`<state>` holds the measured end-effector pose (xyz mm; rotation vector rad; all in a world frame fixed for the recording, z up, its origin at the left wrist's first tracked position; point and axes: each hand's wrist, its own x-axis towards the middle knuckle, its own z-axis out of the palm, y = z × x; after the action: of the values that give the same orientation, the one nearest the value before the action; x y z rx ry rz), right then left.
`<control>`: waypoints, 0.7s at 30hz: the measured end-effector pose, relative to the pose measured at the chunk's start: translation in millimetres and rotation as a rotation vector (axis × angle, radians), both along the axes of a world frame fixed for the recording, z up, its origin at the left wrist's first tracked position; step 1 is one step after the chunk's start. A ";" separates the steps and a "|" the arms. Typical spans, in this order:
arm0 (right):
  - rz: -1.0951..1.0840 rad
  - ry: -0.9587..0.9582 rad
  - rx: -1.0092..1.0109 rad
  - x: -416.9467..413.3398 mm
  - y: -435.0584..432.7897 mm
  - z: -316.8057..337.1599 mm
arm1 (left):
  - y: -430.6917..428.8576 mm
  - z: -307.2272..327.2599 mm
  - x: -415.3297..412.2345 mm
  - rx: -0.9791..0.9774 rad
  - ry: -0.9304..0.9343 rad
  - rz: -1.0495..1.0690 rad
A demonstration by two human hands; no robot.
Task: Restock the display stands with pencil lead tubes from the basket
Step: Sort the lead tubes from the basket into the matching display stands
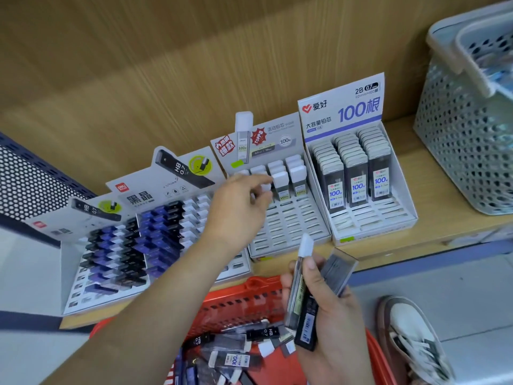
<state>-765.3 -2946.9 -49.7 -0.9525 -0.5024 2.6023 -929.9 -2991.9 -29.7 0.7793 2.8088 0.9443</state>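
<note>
The left hand (238, 207) reached over the middle stand (291, 226) on the shelf (433, 173). Its grip was closed, thumb and fingertips pinching the white cap of a tube (266, 187) in the second column, at the front of the filled rows. The right hand (330, 309) was clamped on the spare tubes (306, 323) and held them above the red basket (238, 298), in which more tubes lay loose.

Step in hand, as judged: seating one tube in a slot.

1. Keep the pinch on the cap only, so that the body stays clear to enter the slot.
2. Line the base up with the first empty slot in front of the filled row.
3. Lower straight down. Do not knock the capped tubes just beside it.
4. Release only when the tube stands unaided.

The pinched tube stood cap up, its long axis near vertical, matching its neighbours, whose labels faced forward. Its lower part was hidden by the hand. The spare tubes also lay lengthwise up the hand, with one white cap pointing toward the shelf.
</note>
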 end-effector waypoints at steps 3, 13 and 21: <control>0.064 0.037 0.064 -0.5 -3.1 3.7 | -12.1 15.2 44.8 0.362 -0.701 -0.049; 0.311 0.072 0.206 1.2 -8.7 12.5 | -39.0 24.7 81.3 0.744 -0.816 0.147; 0.222 0.009 0.379 -3.4 -10.7 0.8 | -60.3 29.6 62.7 0.897 -0.880 0.125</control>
<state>-768.7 -2957.6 -48.9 -0.7939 -1.1075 2.5588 -867.2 -3052.1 -0.1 0.1098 1.6308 1.9787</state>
